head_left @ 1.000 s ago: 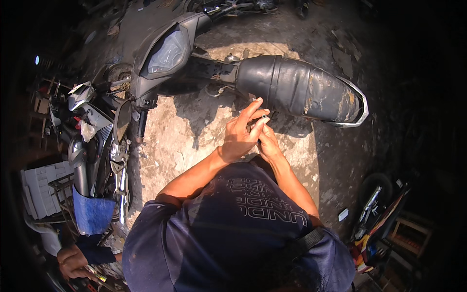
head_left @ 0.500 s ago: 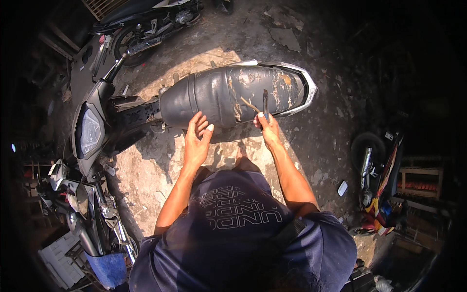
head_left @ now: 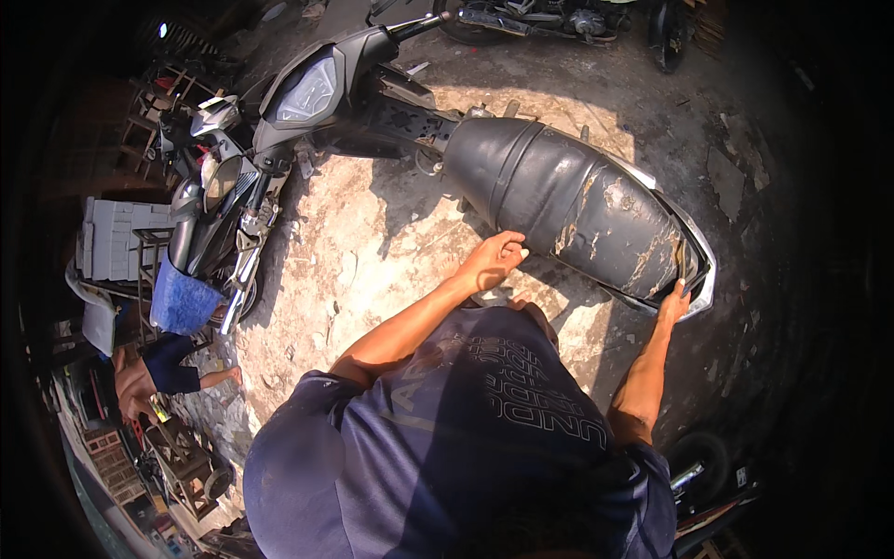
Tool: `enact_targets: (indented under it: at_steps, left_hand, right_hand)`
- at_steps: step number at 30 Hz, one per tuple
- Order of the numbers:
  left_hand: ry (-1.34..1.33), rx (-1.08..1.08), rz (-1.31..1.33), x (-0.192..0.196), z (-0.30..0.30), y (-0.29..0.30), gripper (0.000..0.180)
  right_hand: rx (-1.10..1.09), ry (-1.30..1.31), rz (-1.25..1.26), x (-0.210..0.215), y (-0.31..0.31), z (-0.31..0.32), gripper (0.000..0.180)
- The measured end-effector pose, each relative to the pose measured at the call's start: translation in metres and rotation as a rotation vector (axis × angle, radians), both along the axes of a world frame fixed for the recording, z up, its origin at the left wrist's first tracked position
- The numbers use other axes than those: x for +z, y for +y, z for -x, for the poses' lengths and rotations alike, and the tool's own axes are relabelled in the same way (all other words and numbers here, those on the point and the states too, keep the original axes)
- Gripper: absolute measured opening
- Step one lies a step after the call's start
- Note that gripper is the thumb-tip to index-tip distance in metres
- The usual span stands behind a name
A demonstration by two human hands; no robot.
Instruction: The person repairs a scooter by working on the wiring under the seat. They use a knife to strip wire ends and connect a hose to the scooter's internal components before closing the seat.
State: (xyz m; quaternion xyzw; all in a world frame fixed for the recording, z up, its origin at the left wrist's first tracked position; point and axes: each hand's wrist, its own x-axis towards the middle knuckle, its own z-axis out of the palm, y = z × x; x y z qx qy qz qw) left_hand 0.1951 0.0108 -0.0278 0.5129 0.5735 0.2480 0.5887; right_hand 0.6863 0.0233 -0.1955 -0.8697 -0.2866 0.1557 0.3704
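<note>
A motorbike with a worn black seat (head_left: 549, 191) stands in front of me, its cover cracked and peeling toward the rear. Close to the seat's near side is my left hand (head_left: 494, 261), fingers loosely bent, thumb apart, nothing in it. My right hand (head_left: 677, 300) is at the seat's rear end, beside the silver tail rail (head_left: 710, 279). It grips a slim dark tool (head_left: 683, 259), which points up along the seat's back edge; a tan strip seems to lie with it. The tool's tip is hard to make out against the seat.
The motorbike's handlebar and dashboard (head_left: 309, 93) are at the upper left. Another motorbike (head_left: 223, 210) with a blue cloth (head_left: 183, 296) is parked on the left, and a third (head_left: 559, 20) at the far side. Another person (head_left: 154, 377) bends low at the far left.
My view has swung, so the motorbike appears further right and tilted. My right hand has gone from the seat's near side to its rear end with the tool. My left hand stays near the seat.
</note>
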Motion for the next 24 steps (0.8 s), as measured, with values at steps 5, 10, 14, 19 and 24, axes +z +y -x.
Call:
enact_targets:
  at_steps: [5,10,14,19,24]
  left_hand:
    - [0.026,-0.026,-0.066,0.006,-0.008,0.005,0.058]
    - [0.167,-0.283,-0.280,0.057,-0.026,0.003,0.082]
    - [0.220,-0.446,-0.743,0.099,-0.028,-0.002,0.113]
    - [0.159,-0.269,-1.104,0.140,0.026,-0.015,0.128]
    - [0.324,0.153,-1.366,0.157,0.101,-0.051,0.111]
  right_hand:
    - [0.039,0.065,-0.037,0.045,-0.012,0.002,0.077]
    - [0.199,0.138,-0.305,0.159,-0.061,0.029,0.051]
    - [0.458,0.419,-0.418,0.311,-0.070,0.148,0.037]
    - [0.807,0.672,-0.527,0.378,-0.058,0.250,0.034]
    - [1.184,1.270,-0.363,0.410,-0.020,0.350,0.036]
